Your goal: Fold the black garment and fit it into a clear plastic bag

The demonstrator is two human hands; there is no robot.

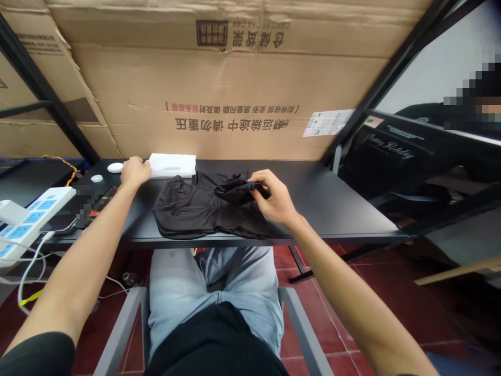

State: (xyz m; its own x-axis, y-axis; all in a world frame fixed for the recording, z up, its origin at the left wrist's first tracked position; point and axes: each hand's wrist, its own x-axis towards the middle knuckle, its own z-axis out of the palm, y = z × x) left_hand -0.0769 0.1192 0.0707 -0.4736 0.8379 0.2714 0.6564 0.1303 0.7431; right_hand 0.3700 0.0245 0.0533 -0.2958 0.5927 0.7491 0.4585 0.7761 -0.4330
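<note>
A piece of black fabric [195, 209], folded and wrinkled, lies on the dark tabletop in front of me. My right hand [272, 196] pinches a raised fold at its right end between thumb and fingers. Further left, my left hand [135, 172] is at the back of the table with its fingers curled; what they grip, if anything, is hidden. Just right of those fingers lies a flat white packet [172, 165], at the fabric's back edge. A white oval object [115, 167] sits right beside my left hand, and a small white round cap [97, 178] is nearer me.
Behind the black table [336, 209] stands a large cardboard sheet [219, 83]. At the left are a white power strip [35, 219] with cables and a dark phone-like device [104, 201]. Black metal posts frame both sides. Another person [469, 109] is at the far right.
</note>
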